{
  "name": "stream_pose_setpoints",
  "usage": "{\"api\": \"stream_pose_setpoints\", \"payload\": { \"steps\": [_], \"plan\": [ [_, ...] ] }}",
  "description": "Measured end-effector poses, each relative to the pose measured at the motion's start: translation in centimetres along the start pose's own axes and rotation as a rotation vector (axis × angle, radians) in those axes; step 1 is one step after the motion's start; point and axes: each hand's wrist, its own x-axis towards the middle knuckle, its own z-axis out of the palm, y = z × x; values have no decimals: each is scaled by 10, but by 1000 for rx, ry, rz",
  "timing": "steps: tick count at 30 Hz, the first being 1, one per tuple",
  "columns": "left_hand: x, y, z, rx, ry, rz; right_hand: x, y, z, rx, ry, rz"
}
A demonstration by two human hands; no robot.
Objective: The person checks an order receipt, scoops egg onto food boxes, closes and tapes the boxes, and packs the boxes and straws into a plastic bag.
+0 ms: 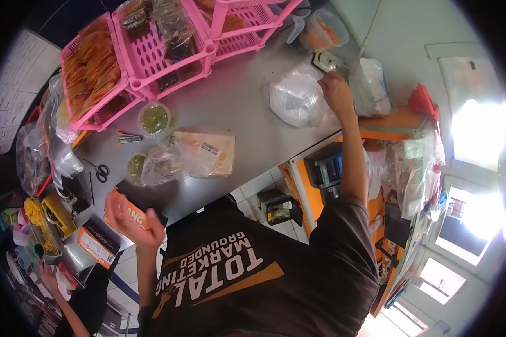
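My right hand (335, 94) is stretched out to the far right of the metal table, its fingers closed at the edge of a clear plastic bag (297, 96) with something white inside. Just beyond the fingers lies a small grey and black device (327, 60). My left hand (134, 220) is raised near the front left edge, slightly blurred, fingers apart and holding nothing. Behind it is an orange box with white letters (121, 203). A tub of green contents (154, 119) stands on the table, and another green tub (135, 167) sits beside a crumpled plastic bag (171, 164) and a brown paper packet (222, 153).
Pink baskets (146, 51) with packets line the back. Scissors (101, 172) and a stapler (130, 137) lie at left. A clear container of orange pieces (323, 32) and a wrapped white stack (372, 84) are at the far right. Another person's arm (62, 297) shows lower left.
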Motion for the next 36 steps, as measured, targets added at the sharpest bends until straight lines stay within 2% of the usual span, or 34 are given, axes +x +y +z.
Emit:
{"api": "stream_pose_setpoints", "payload": {
  "steps": [1,3,4,6,7,9,12,14,16,17,18,20,22,25,27,29,31,32,35,36],
  "plan": [
    [5,9,7,-79,-50,76,-7,-3,-5,-6,5,1],
    [15,27,25,-187,-52,145,-16,-4,-13,-29,255,-35],
    [20,34,33,-290,-63,215,-17,-6,-19,-37,266,-32],
    [30,46,44,-349,-56,287,-18,-10,-30,55,493,-67],
    [34,51,49,-400,-53,350,-16,-10,-38,51,505,-67],
    [39,58,57,-434,-5,344,-8,-10,-55,187,700,-63],
    [47,68,54,-455,-91,380,10,3,-88,185,756,5],
    [59,80,56,-491,-125,427,35,5,-133,81,1080,0],
    [67,94,52,-538,-202,379,51,-7,-186,-6,1098,37],
    [80,101,56,-581,-243,335,54,-25,-216,-32,1154,-104],
    [90,107,58,-749,-308,255,49,-52,-244,-58,1202,-248],
    [107,126,60,-1033,-465,54,19,-114,-286,-41,1066,-185],
    [115,135,71,-1130,-621,18,-12,-174,-317,254,930,48],
    [102,143,78,-1188,-707,-9,-51,-216,-358,318,895,-6],
    [88,148,68,-1232,-598,83,-80,-253,-377,420,841,146],
    [70,146,52,-1278,-506,160,-97,-268,-382,406,834,173],
    [62,145,20,-1970,-649,65,-115,-274,-378,428,782,157],
    [51,135,5,-2134,-714,-85,-125,-276,-373,456,731,144],
    [11,89,-20,-2070,-817,-168,-151,-265,-338,515,661,283],
    [-1,85,-32,-2026,-672,-171,-158,-241,-305,170,714,65]
  ]
}}
